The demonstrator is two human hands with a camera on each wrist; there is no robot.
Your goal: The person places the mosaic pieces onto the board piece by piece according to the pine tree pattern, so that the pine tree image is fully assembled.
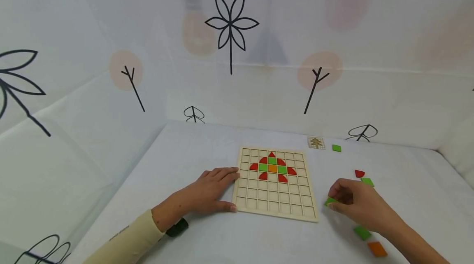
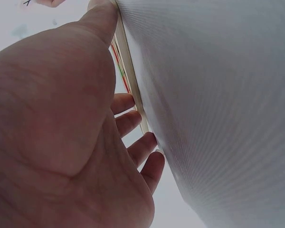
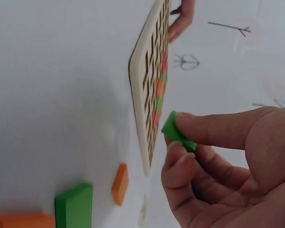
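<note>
A pale wooden grid board (image 1: 275, 206) lies on the white cloth. Red quarter-round pieces, a red triangle (image 1: 272, 154), green squares and one orange square (image 1: 272, 168) fill some of its upper cells. My left hand (image 1: 211, 190) rests along the board's left edge, fingers extended, fingertips touching the rim; the left wrist view shows those fingertips (image 2: 145, 142) against the board's side. Off the right edge of the board, my right hand (image 1: 357, 204) pinches a green square tile (image 3: 173, 129) between thumb and fingers, above the cloth.
Loose pieces lie right of the board: a red one (image 1: 359, 174), green tiles (image 1: 362, 232) and an orange tile (image 1: 377, 249). Behind the board lies a small pattern card (image 1: 316, 143) beside another green tile (image 1: 336, 148). A dark object (image 1: 177, 227) sits under the left wrist.
</note>
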